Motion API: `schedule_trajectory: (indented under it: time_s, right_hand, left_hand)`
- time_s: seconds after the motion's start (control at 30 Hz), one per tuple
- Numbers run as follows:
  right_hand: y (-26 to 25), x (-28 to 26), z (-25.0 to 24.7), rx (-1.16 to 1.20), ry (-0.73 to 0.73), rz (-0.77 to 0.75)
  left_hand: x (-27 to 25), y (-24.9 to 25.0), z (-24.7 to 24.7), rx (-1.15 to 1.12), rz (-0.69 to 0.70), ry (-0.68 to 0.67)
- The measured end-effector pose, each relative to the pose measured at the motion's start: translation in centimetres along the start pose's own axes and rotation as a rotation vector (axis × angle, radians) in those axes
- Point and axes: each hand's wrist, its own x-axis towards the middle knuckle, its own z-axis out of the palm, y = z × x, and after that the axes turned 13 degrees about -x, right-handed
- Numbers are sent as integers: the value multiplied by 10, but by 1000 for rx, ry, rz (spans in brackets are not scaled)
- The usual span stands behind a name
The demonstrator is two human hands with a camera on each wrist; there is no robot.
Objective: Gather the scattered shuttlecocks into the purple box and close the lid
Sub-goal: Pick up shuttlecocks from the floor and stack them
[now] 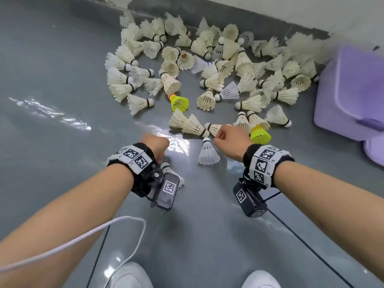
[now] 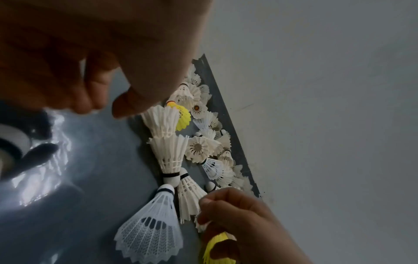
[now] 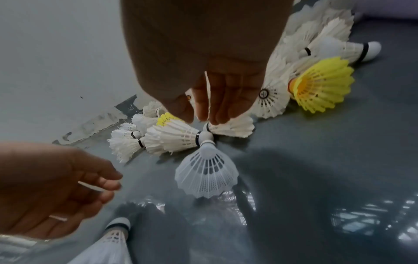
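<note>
On the glossy grey floor ahead of me, against the base of the pale wall, lies the heap of white feathered shuttlecocks, with two yellow plastic ones among them and a few white mesh-skirted ones at the near edge. My right hand hangs low over the near edge of the heap, fingers pointing down and drawn loosely together; the right wrist view shows its fingertips just above the cork end of a white feathered shuttlecock, not closed on it. That shuttlecock lies flat, its long axis across the hand, cork toward the left hand, skirt toward the nearer yellow plastic shuttlecock. A white mesh-skirted shuttlecock lies just nearer me, cork pointing away toward the same cluster. My left hand is lower and to the left, fingers loosely curled; I see no shuttlecock in its grip, though one lies on the floor beneath the wrist. The lilac plastic box stands at far right beside the heap, well apart from both hands; whether its lid is open I cannot tell. I judge gathering barely begun, and the right hand, being nearer both cork and box, best placed for the next pick.
</note>
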Motion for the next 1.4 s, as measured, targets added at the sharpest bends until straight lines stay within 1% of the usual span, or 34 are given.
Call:
schedule_trajectory:
  time_s: [0.1,0.13,0.3,0.37,0.47,0.53,0.6,0.7,0.8,0.9,0.97,1.03,1.1,1.13,1.27,1.33,1.4]
  right_hand:
    - [-3,1,13,-44,-133,-40]
    - [-6,-1,16,-53,-169,-51]
    - [-12,-3,25,-50,-166,-90]
    - [-13,-5,26,-50,-183,-99]
    - [-10,-6,28,-64,-189,-120]
    - [-5,-4,30,-42,-171,-107]
    - [0,-3,27,17,-103,-80]
    - [6,-1,16,150,44,-28]
    - [13,5,-1,348,178,80]
    - [12,6,-29,633,298,165]
    - [11,6,-47,842,312,187]
    - [9,6,-62,987,296,171]
    - [4,6,-71,1025,263,131]
    - [2,7,-74,1003,252,114]
    - [-4,8,-75,873,247,99]
    - [-5,5,-76,806,222,110]
    - [0,5,-79,799,196,141]
  left_hand:
    - [1,-9,2,111,-82,-74]
    - [-3,-10,3,117,-108,-106]
    - [-13,-14,10,185,-209,-244]
    - [-12,-17,13,162,-195,-246]
    - [-11,-20,15,66,-208,-182]
    - [-12,-17,15,-35,-242,-197]
    - [-13,-13,15,-165,-286,-220]
    - [-12,-2,11,-410,-291,-250]
    - [-9,11,7,-692,-253,-262]
    - [-16,29,5,-844,-214,-341]
    - [-25,41,8,-943,-199,-396]
    - [-34,52,14,-1012,-182,-450]
    - [-41,62,22,-1038,-146,-474]
    - [-44,67,28,-1021,-111,-475]
    - [-58,84,45,-845,46,-491]
    - [-64,90,51,-762,91,-513]
    - [-69,94,54,-683,133,-566]
